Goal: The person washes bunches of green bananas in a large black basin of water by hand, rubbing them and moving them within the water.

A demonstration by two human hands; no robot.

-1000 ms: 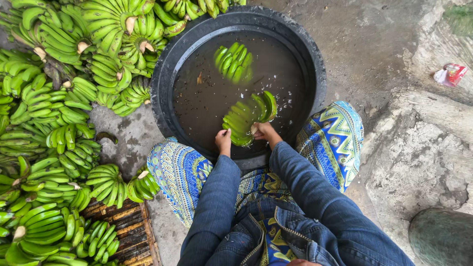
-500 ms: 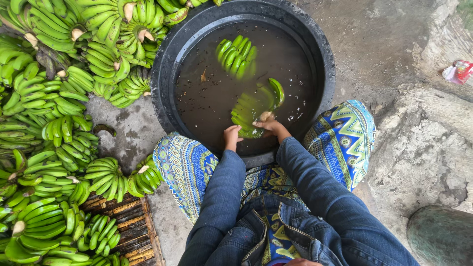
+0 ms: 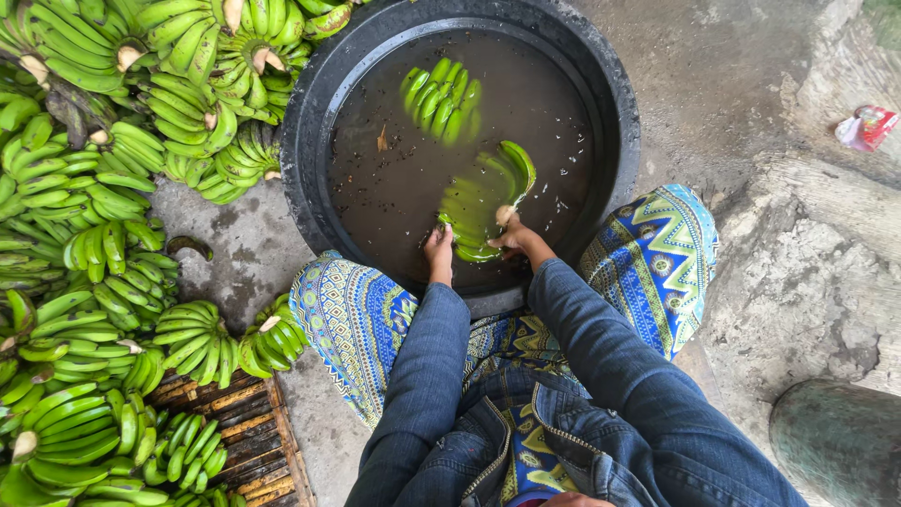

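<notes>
A large black tub [image 3: 310, 122] holds murky brown water. Both my hands reach into it from denim sleeves. My right hand [image 3: 514, 237] grips the cut stem end of a bunch of green bananas [image 3: 483, 197] half sunk in the water. My left hand [image 3: 438, 252] presses the bunch's near left edge, fingers in the water. A second bunch of green bananas [image 3: 441, 99] floats free at the far side of the tub.
Many green banana bunches [image 3: 103, 188] are piled on the left, some on a wooden slat pallet [image 3: 244, 432]. My knees in blue patterned cloth [image 3: 657, 253] flank the tub. Rough concrete ground [image 3: 779, 282] lies right, with a red-white wrapper [image 3: 865, 127] and a grey stone [image 3: 835, 441].
The view has shifted, so the tub sits further right in frame. My hands stay on the near bunch, which has turned slightly in the water.
</notes>
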